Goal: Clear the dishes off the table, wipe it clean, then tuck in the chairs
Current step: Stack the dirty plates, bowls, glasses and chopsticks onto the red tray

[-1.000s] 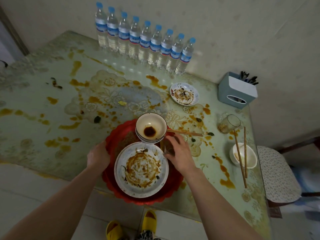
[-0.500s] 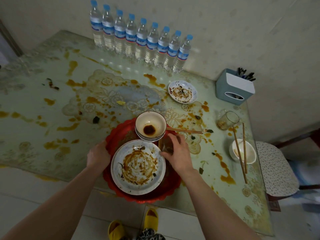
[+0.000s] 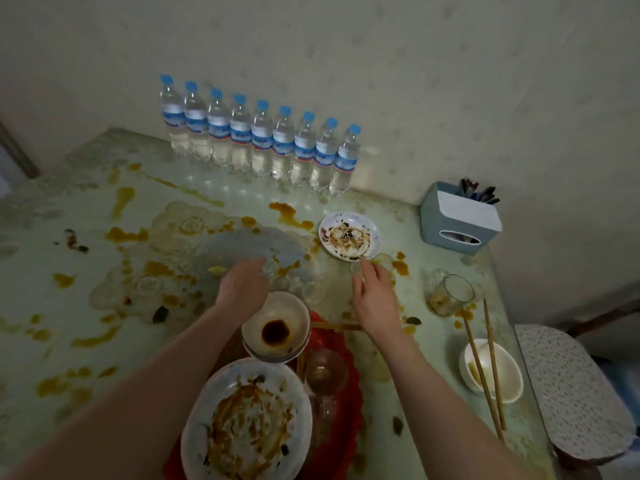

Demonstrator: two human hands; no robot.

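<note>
Small saucer (image 3: 349, 236): sauce-smeared, on the table (image 3: 86, 306) at 1 o'clock from the red basin, not yet collected.
Right hand (image 3: 375, 297): off the basin since half a second ago, now stretched toward the saucer, fingers loosely spread, index tip just short of the rim, holding nothing.
Left hand (image 3: 242, 287): also off the basin edge, now forward past the stacked bowls (image 3: 275, 329), fingers relaxed and blurred, nothing in it.
Red basin (image 3: 341, 344): at the near edge, already loaded with the bowls, a large dirty plate (image 3: 246, 422) and a clear glass (image 3: 323, 374).
Change: loading pause over, next pickup likely the saucer.
Left to clear: tilted glass (image 3: 449, 299) at 3 o'clock, white bowl (image 3: 491, 370) with chopsticks (image 3: 483, 362) at 4 o'clock.
Beyond: water bottles (image 3: 259, 140) at 12 o'clock, tissue box (image 3: 459, 218) at 2 o'clock.
Outstanding: wiping, chairs.
</note>
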